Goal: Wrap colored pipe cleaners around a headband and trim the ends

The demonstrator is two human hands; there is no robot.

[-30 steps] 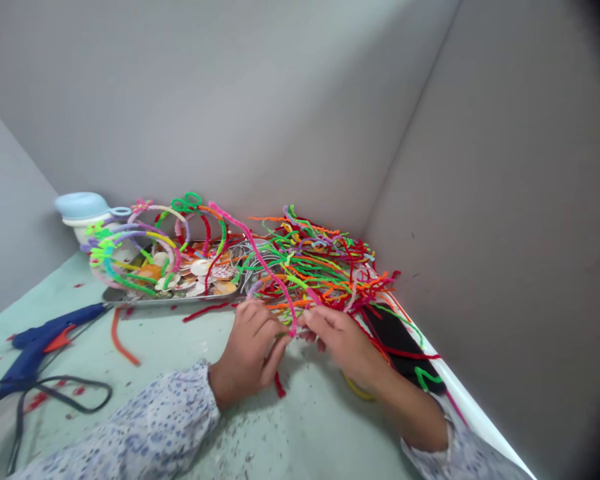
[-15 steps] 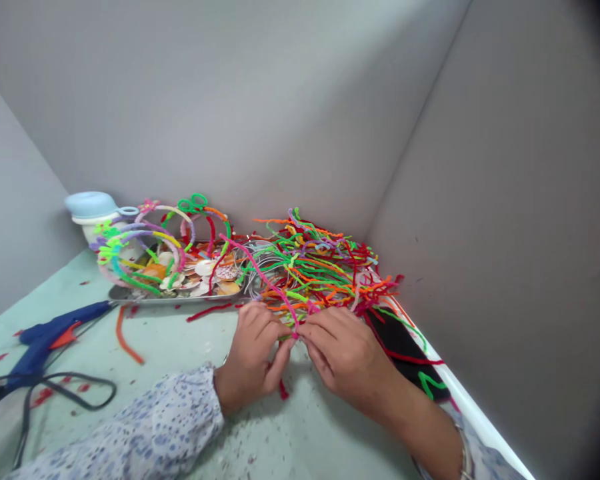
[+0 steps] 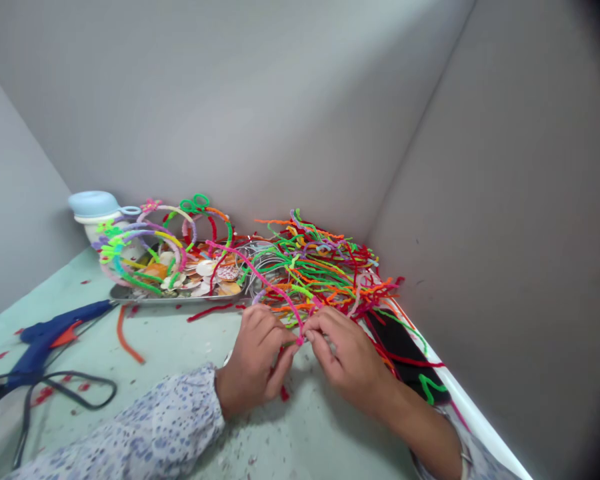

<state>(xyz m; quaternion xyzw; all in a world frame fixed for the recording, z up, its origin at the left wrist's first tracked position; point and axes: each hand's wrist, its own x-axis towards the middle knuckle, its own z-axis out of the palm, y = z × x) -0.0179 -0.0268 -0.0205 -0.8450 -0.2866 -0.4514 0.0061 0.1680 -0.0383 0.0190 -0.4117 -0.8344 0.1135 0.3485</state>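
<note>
While my L hand (image 3: 257, 353) pinches the pink pipe cleaner (image 3: 277, 289) by the pile (image 3: 325, 264), R hand (image 3: 353, 353) is closed beside it, can't tell on what; prob mid-twist, next turn needs firm pinch.

My left fingers (image 3: 289, 363) and right fingers (image 3: 323, 327) are close together over the counter (image 3: 180, 353), with one pipe cleaner (image 3: 267, 283) going from them back toward the tray (image 3: 180, 301). Behind my fingers is a big pile (image 3: 320, 263). The tray is left of it, with shells (image 3: 205, 268) inside and hoops (image 3: 121, 269) standing at its left. A cup (image 3: 94, 219) sits behind those. The glue gun (image 3: 43, 340) lies in front, far left. Right of my fingers is a flat slab (image 3: 395, 335).
</note>
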